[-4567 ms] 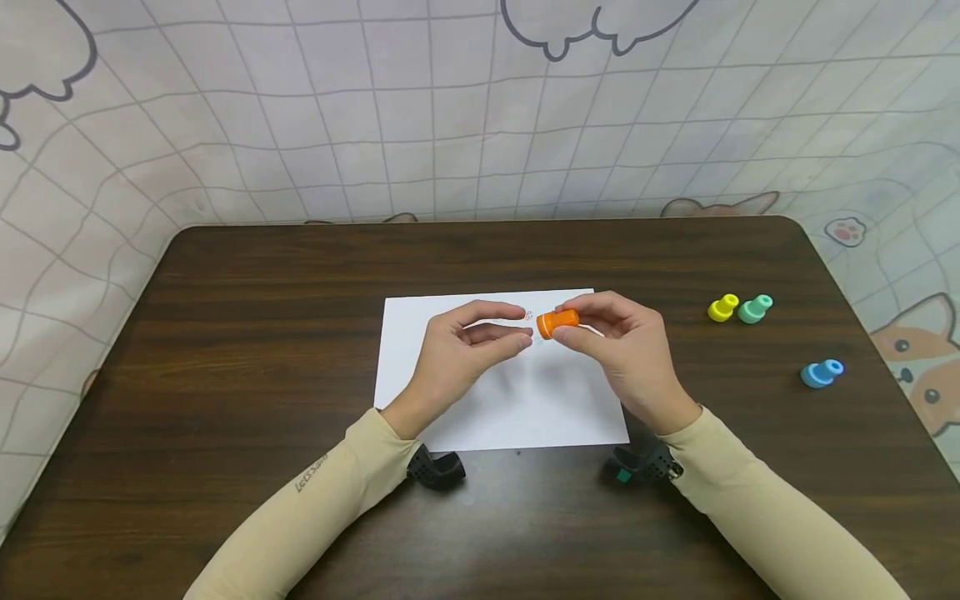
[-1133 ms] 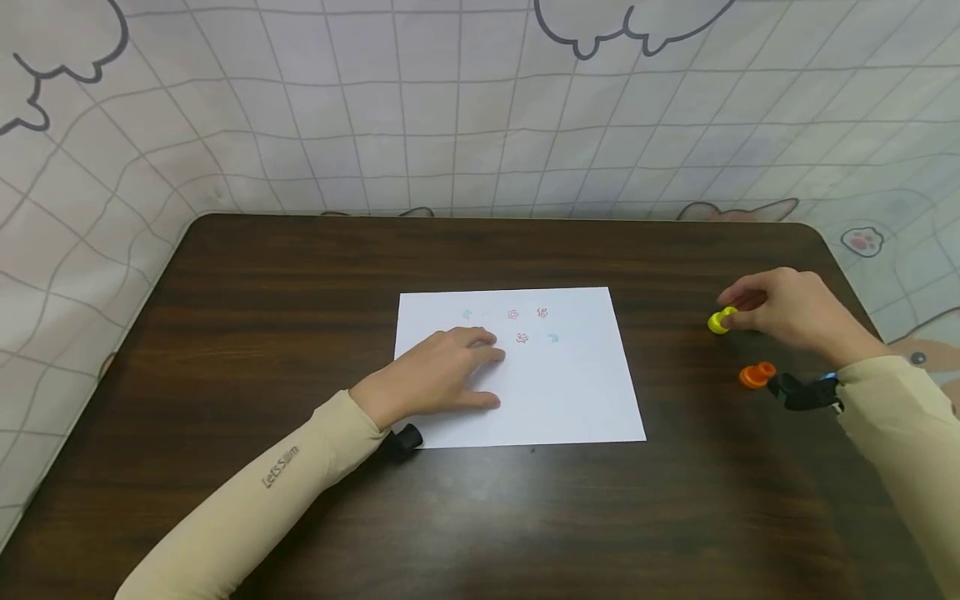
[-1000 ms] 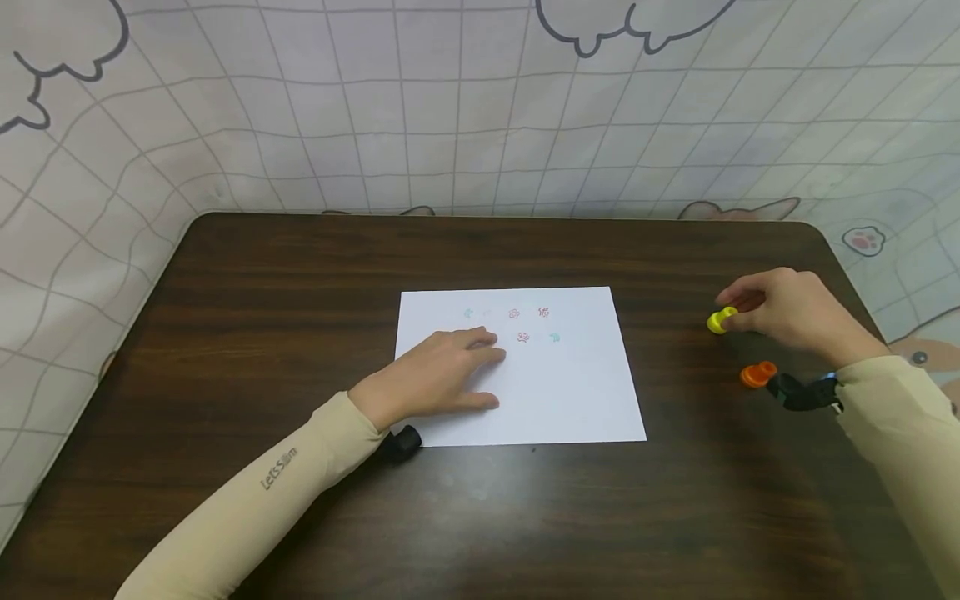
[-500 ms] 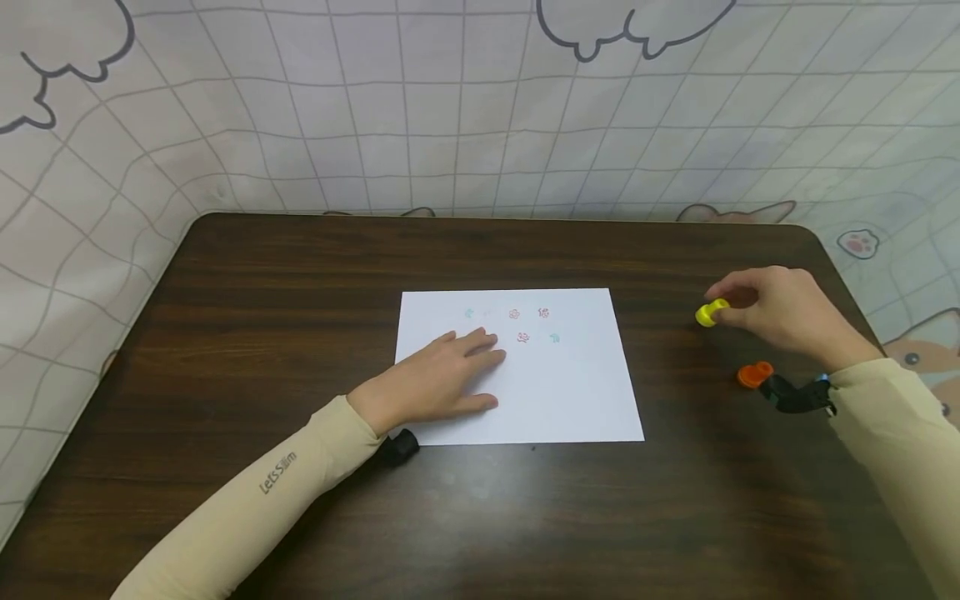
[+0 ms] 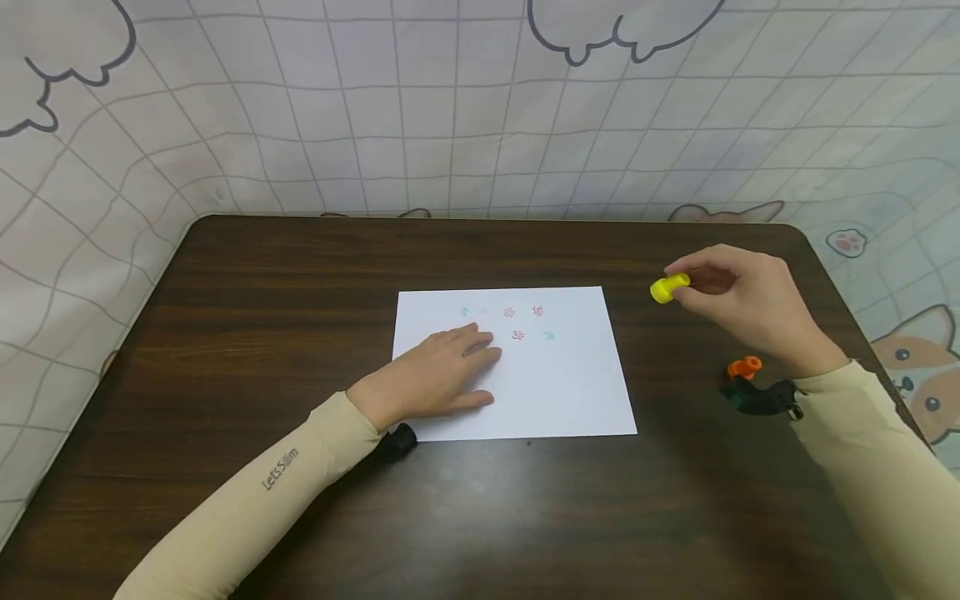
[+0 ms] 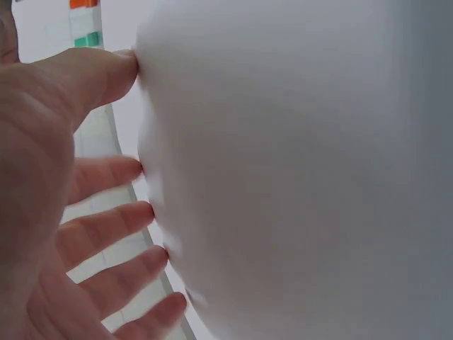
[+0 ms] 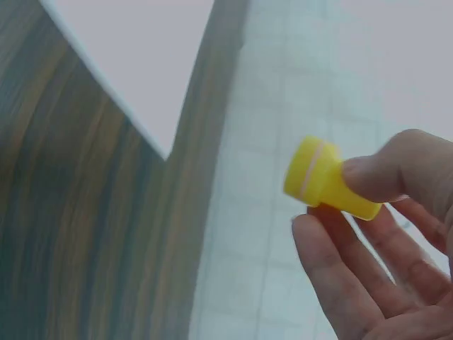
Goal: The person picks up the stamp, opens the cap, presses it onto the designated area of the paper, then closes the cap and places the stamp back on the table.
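Observation:
My right hand pinches a yellow toy stamp by its narrow end, raised to the right of a white paper sheet. In the right wrist view, the stamp has a pale band around its wide end, and the thumb lies on its narrow part. My left hand rests on the left part of the sheet with fingers spread. In the left wrist view, the fingertips press on the paper. Small red and green stamped marks lie in two rows along the sheet's upper part.
An orange stamp stands on the dark wooden table, partly behind the black right-wrist camera. A patterned cloth hangs around the table's far side and flanks.
Earlier my right hand held the orange stamp; that now stands on the table. Since then it has taken the yellow stamp, lifted it and moved left. My left hand has lowered onto the paper.

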A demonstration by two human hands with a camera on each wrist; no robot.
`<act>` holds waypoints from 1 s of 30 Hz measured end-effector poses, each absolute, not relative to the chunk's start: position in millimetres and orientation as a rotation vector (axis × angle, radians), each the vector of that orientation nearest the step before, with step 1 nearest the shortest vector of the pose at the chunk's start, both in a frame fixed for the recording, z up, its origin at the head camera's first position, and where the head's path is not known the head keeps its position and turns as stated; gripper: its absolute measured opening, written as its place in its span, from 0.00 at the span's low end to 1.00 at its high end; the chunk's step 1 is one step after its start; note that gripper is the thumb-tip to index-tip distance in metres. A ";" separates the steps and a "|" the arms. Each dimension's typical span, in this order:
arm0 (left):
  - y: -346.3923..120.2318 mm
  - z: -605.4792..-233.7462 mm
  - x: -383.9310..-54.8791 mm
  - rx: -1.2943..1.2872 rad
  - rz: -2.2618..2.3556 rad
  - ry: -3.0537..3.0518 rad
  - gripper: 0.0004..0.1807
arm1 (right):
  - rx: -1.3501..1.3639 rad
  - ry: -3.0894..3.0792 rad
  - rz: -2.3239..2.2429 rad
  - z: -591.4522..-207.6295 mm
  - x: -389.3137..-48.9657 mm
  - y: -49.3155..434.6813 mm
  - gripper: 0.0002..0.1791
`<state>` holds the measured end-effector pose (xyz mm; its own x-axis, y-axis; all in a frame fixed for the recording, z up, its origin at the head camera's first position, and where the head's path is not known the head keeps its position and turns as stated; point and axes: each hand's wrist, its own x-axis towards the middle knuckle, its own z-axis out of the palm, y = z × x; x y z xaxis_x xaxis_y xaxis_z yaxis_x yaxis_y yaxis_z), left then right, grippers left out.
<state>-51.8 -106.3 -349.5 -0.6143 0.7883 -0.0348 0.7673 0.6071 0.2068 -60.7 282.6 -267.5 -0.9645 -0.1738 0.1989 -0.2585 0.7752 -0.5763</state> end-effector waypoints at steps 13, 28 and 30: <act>-106.2 -345.2 -65.3 1.082 0.930 2.830 0.22 | 0.466 -2.480 1.571 -272.1 -54.4 220.1 0.17; -90.9 -344.5 -63.5 0.418 1.977 1.958 0.18 | 0.494 -2.363 1.954 -303.5 -59.6 165.1 0.15; -89.2 -346.7 -62.1 0.363 2.019 1.868 0.21 | 0.497 -2.382 1.964 -307.7 -60.1 158.6 0.15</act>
<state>-62.1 -89.2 -346.7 -0.9003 0.4314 -0.0577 -0.0911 -0.0572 0.9942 -60.1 158.6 -307.7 -0.9494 -0.2327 0.2110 -0.2514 0.1605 -0.9545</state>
